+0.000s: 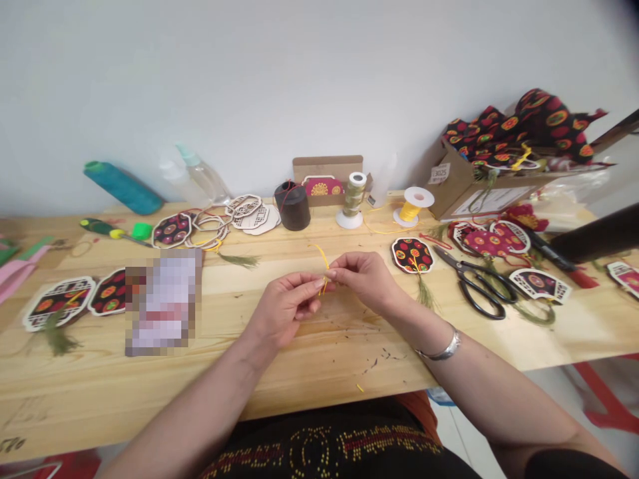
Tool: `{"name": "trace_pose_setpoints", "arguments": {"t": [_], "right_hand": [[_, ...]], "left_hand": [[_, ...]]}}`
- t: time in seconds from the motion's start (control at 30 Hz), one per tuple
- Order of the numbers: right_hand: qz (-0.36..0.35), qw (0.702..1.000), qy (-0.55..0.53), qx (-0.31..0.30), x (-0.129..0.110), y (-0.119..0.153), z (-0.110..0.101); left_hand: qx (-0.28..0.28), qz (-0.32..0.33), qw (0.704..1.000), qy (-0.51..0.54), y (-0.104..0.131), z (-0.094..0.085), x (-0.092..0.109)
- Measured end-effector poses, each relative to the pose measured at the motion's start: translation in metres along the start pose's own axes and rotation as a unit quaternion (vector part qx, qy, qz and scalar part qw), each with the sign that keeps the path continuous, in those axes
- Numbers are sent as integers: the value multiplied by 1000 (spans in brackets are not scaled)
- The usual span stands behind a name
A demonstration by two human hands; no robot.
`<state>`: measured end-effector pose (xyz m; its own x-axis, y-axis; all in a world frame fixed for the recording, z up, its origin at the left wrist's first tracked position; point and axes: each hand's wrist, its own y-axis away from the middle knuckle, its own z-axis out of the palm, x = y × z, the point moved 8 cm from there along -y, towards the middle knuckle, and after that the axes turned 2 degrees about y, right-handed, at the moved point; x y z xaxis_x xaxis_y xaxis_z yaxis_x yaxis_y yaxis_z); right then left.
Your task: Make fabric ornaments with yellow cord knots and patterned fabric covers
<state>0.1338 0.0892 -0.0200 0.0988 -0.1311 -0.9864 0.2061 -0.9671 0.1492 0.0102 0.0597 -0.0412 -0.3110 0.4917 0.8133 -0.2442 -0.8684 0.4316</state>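
Note:
A short yellow cord point(320, 253) is pinched between both hands above the middle of the wooden table point(279, 366). My left hand point(292, 303) closes thumb and forefinger on its lower part. My right hand point(362, 276), with a silver bracelet at the wrist, grips it just above, and the fingertips of the two hands meet. One cord end sticks up, and small ends show below the fingers. Whether the cord is knotted there is hidden. To the right of my right hand lies a black patterned ornament point(412, 255) with a green tassel.
Black-handled scissors point(482, 286) lie at the right. Along the wall stand a yellow cord spool point(410, 206), a green thread spool point(354, 199), a black thread cone point(292, 207) and a fabric-filled cardboard box point(492, 193). A blurred-out item point(167, 299) and tasselled ornaments point(62, 303) lie left.

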Motion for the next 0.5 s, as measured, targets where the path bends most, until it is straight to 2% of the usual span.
{"name": "trace_pose_setpoints", "arguments": {"t": [0.13,0.23,0.33,0.4,0.5], "right_hand": [[-15,999,39,23,-4,1,-3],[-7,999,43,29,-3,1,-3],[0,999,28,26,-2,1,-3],[5,999,23,24,-1,0,-2],[9,999,23,21,1,0,-1]], "left_hand": [[15,28,999,-33,-1,-2,2],[58,92,986,-124,2,-6,9],[105,204,942,-243,12,-4,25],[113,277,907,-297,19,1,33],[107,332,873,-341,26,7,36]]}}
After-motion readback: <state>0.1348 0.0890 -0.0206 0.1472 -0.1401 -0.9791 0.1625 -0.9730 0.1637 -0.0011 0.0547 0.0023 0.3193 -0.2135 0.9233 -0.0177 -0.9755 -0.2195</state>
